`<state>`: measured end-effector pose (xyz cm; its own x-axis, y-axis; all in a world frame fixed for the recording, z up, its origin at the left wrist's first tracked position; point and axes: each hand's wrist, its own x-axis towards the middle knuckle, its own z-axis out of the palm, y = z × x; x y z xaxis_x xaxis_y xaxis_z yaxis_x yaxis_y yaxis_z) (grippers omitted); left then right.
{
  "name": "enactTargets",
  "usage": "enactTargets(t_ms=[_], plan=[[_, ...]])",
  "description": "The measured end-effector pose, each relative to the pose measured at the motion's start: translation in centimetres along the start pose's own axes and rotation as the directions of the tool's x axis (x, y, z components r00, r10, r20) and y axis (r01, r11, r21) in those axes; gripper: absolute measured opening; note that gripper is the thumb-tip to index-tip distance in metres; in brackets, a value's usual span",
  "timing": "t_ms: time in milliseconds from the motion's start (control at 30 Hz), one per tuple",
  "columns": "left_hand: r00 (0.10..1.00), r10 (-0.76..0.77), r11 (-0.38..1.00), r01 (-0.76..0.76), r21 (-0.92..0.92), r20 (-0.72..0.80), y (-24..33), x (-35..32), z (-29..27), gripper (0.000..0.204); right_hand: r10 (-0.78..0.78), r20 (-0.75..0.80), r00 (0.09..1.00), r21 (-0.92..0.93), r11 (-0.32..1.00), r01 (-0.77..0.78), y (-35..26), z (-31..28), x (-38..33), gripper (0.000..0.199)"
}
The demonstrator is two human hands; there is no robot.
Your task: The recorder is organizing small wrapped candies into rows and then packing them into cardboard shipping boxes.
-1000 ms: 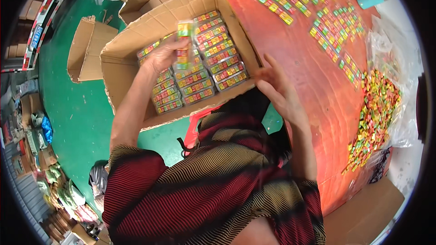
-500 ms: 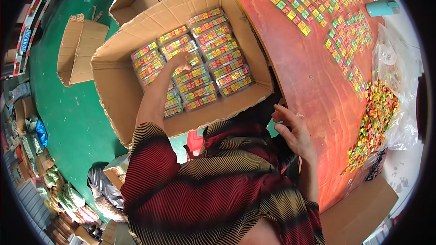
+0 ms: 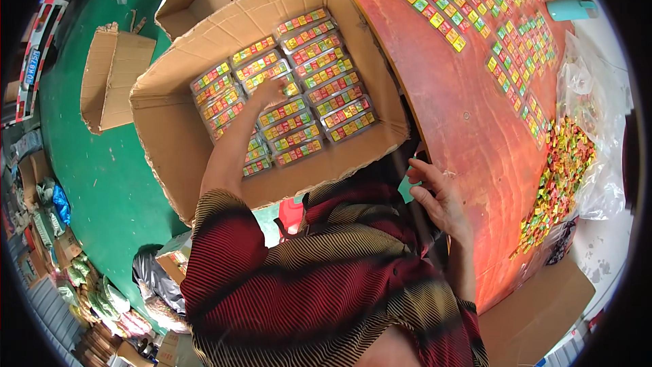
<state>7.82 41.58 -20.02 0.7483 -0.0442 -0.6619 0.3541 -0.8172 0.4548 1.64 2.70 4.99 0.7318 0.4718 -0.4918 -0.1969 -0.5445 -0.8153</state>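
My left hand (image 3: 273, 92) reaches down into a large open cardboard box (image 3: 166, 119). Its fingers are bent in, gripping one clear plastic pack (image 3: 291, 88) of small red, yellow and green pieces; the fingertips are partly hidden. Around it, similar packs (image 3: 333, 85) lie in rows on the box's contents. My left forearm covers some packs on the near left side. Beside the red table's edge, my right hand (image 3: 441, 200) hovers with nothing in it, fingers apart and slightly curled.
On the red table (image 3: 448, 109) lie more filled packs (image 3: 485, 0) in slanting rows. A heap of loose coloured pieces (image 3: 560, 177) spills from a clear plastic bag (image 3: 601, 177). A teal bottle (image 3: 572, 8) stands at the far right. Other cardboard boxes (image 3: 115, 81) rest on the green floor.
The view has shifted slightly. My left hand stays at the same pack in the box, and my right hand keeps its place by the table edge.
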Motion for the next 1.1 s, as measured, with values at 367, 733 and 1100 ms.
enactTargets(t_ms=[367,733,1100], plan=[[0.971,0.037,0.981,0.01,0.195,-0.236,-1.6,-0.4,2.0,0.05,-0.163,-0.069,0.984,-0.039,0.986,0.16,-0.8,0.3,-0.2,0.039],[0.764,0.061,0.982,0.069,0.175,-0.642,-0.2,-2.1,2.2,0.046,-0.522,-0.74,0.424,-0.636,0.749,-0.186,7.1,-18.5,2.9,0.034],[0.35,0.34,0.871,-0.468,0.151,-0.873,17.3,-10.7,-6.4,0.022,-0.42,-0.749,0.513,-0.654,0.594,-0.469,11.9,-17.8,4.4,0.04]])
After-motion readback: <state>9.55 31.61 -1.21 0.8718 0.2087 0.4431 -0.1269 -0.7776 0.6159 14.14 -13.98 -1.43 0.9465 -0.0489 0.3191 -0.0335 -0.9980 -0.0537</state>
